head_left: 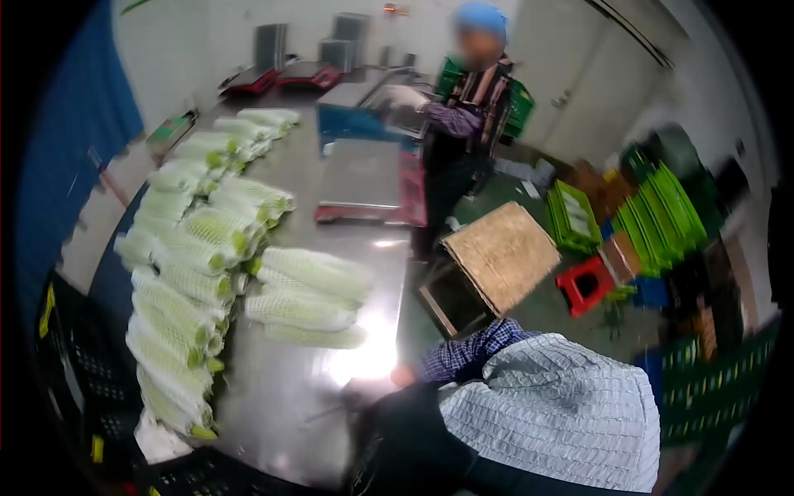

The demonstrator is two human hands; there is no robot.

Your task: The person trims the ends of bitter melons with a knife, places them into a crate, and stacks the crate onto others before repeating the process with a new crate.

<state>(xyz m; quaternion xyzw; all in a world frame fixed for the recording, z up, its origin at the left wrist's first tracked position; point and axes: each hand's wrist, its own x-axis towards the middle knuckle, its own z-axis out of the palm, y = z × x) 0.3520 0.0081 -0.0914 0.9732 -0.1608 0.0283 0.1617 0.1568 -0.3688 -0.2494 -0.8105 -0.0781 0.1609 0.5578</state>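
My right hand [403, 377], in a checked sleeve, is over the near right edge of the steel table [281, 397], smeared by motion and glare. A pale blurred shape beside it is hard to make out. Closest to it lie several long pale-green vegetables [310, 285] in white foam net sleeves, side by side mid-table. A longer row of the same netted vegetables [174, 318] covers the table's left side, their green ends facing right. My left hand does not show.
Across the table a person [471, 99] in a blue cap stands by red-based scales [364, 178]. A board-topped stand [504, 256], a red stool [585, 285] and green crates [662, 219] are on the floor to the right. Black crates [91, 364] stand at the left.
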